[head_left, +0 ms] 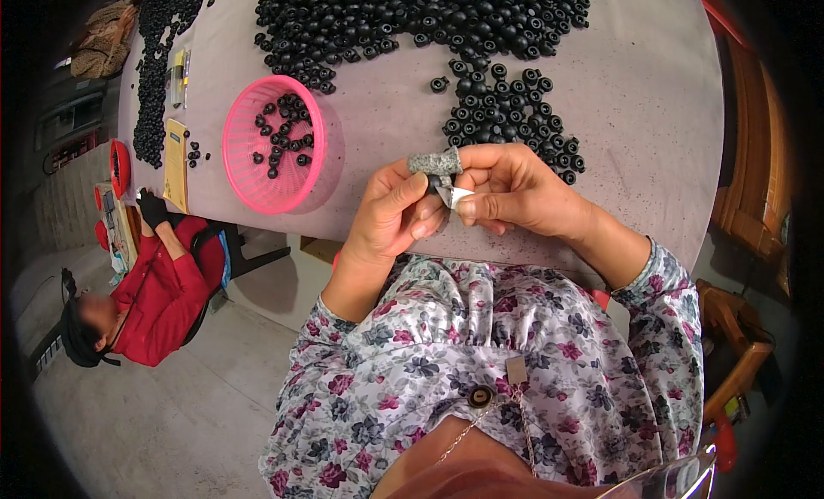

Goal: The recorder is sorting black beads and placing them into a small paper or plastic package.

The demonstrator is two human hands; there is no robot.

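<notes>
My left hand is closed around a small round black part, mostly hidden by the fingers. A grey speckled cloth sleeve covers a fingertip above it. My right hand pinches a thin, pointed, blade-like piece with a white end between thumb and index finger. Its grey tip lies against the black part. Both hands meet over the table's near edge. Beyond them sits a small heap of black knob-like parts, several with their round openings facing up.
Left of my hands stands a pink plastic basket with several black parts. A large pile of them covers the table's far side. Another pile lies far left, by a yellow card. A person in red sits at left.
</notes>
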